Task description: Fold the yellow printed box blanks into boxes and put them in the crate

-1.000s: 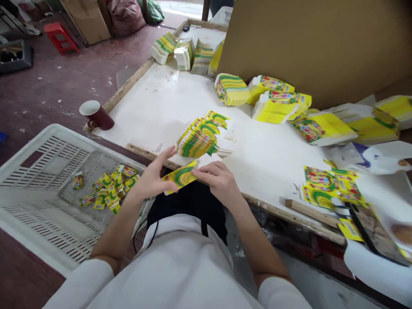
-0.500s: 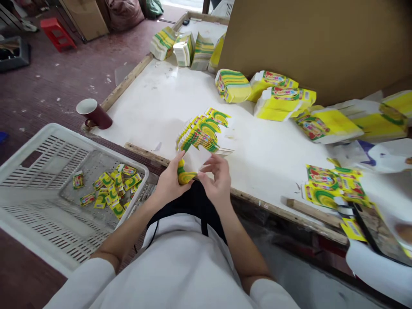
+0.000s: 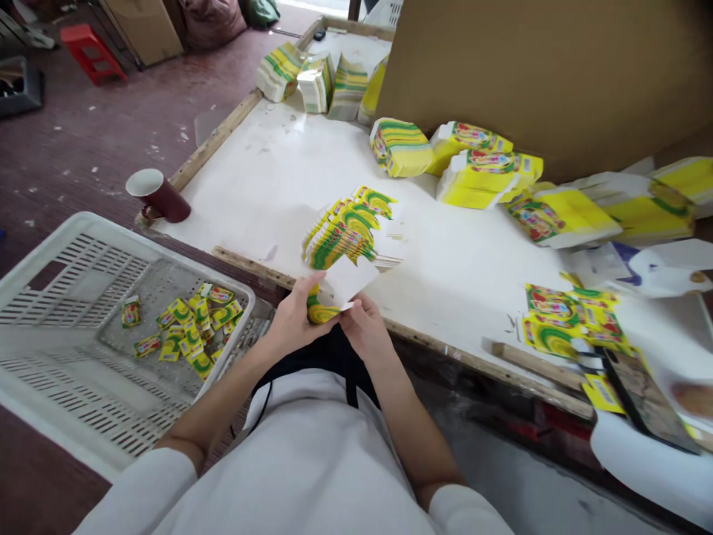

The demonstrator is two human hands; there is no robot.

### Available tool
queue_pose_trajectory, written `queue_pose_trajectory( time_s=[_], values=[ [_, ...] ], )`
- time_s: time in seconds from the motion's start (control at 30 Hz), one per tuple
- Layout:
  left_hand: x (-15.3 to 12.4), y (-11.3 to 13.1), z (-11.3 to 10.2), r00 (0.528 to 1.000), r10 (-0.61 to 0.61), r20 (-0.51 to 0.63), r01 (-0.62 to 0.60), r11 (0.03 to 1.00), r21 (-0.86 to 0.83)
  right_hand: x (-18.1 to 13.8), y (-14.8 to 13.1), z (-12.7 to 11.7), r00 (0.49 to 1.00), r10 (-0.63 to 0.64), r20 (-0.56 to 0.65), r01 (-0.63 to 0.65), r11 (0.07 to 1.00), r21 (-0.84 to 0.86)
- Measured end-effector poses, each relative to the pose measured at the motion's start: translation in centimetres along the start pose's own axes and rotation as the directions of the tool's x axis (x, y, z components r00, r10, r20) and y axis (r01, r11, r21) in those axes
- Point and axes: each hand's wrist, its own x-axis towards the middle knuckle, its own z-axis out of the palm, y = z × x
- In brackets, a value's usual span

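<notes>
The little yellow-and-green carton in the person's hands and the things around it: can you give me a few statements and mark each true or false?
1. Both hands hold the small carton at the near edge of the table. True: the left hand and the right hand both have a grip on it.
2. The white crate holds nothing. False: folded yellow-green cartons lie on its floor.
3. A fanned stack of flat cartons lies on the table just beyond the hands. True.
4. The dark red cup stands in the crate. False: it stands at the table's left corner, outside the crate.
5. A brown cardboard sheet rises behind the table. True.
</notes>
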Motion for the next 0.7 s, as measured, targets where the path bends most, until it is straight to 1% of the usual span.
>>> queue_pose_trajectory(
  time_s=[0.07, 0.1, 0.17, 0.23, 0.27, 0.33, 0.37, 0.43, 0.47, 0.5, 0.53, 0.6, 0.63, 0.7],
  values=[
    [-0.2, 0.1, 0.3, 0.998, 0.064, 0.02, -0.065, 0.997, 0.03, 0.4, -1.1, 0.1, 0.998, -0.025, -0.061, 0.019, 0.995, -0.093],
    [-0.3, 0.1, 0.4, 0.996, 0.087, 0.02, -0.088, 0.995, 0.043, 0.7, -1.5, 0.1, 0.998, -0.016, -0.062, 0.007, 0.989, -0.145],
    [-0.5, 0.3, 0.5, 0.995, 0.103, 0.003, -0.102, 0.991, 0.081, 1.0, -1.8, -0.1, 0.999, 0.034, -0.025, -0.038, 0.973, -0.229],
    [-0.6, 0.4, 0.3, 0.997, 0.078, 0.025, -0.081, 0.989, 0.128, 1.1, -1.5, -0.4, 0.997, 0.066, 0.04, -0.052, 0.961, -0.27],
    [-0.5, 0.4, 0.2, 0.997, 0.051, 0.061, -0.059, 0.988, 0.143, 1.0, -1.2, -0.5, 0.996, 0.05, 0.076, -0.026, 0.957, -0.288],
    [-0.3, 0.3, -0.1, 0.99, -0.008, 0.142, -0.012, 0.99, 0.137, 0.5, -0.5, -0.6, 0.984, -0.036, 0.176, 0.098, 0.93, -0.355],
    [-0.2, 0.2, -0.1, 0.984, -0.018, 0.179, -0.003, 0.993, 0.118, 0.1, -0.3, -0.5, 0.969, -0.086, 0.233, 0.178, 0.894, -0.411],
    [0.1, 0.0, 0.0, 0.979, -0.007, 0.203, -0.009, 0.997, 0.076, -0.5, 0.0, -0.3, 0.935, -0.165, 0.313, 0.319, 0.777, -0.542],
    [0.2, -0.1, 0.1, 0.981, -0.001, 0.192, -0.011, 0.998, 0.063, -0.7, 0.0, -0.3, 0.925, -0.196, 0.327, 0.363, 0.713, -0.599],
    [0.3, -0.1, 0.1, 0.985, -0.006, 0.174, -0.006, 0.998, 0.067, -0.8, -0.1, -0.3, 0.92, -0.232, 0.315, 0.387, 0.661, -0.643],
    [0.4, -0.1, 0.1, 0.988, -0.024, 0.151, 0.01, 0.996, 0.092, -0.7, -0.2, -0.5, 0.919, -0.274, 0.284, 0.395, 0.628, -0.67],
    [0.5, 0.2, -0.3, 0.99, -0.078, 0.113, 0.056, 0.982, 0.181, -0.5, -0.4, -1.0, 0.914, -0.343, 0.217, 0.393, 0.617, -0.681],
    [0.6, 0.4, -0.7, 0.99, -0.095, 0.105, 0.069, 0.973, 0.222, -0.3, -0.5, -1.4, 0.914, -0.351, 0.206, 0.392, 0.624, -0.676],
    [0.6, 0.7, -1.5, 0.99, -0.1, 0.097, 0.071, 0.962, 0.264, 0.1, -0.6, -2.0, 0.912, -0.319, 0.258, 0.407, 0.618, -0.673]
  ],
)
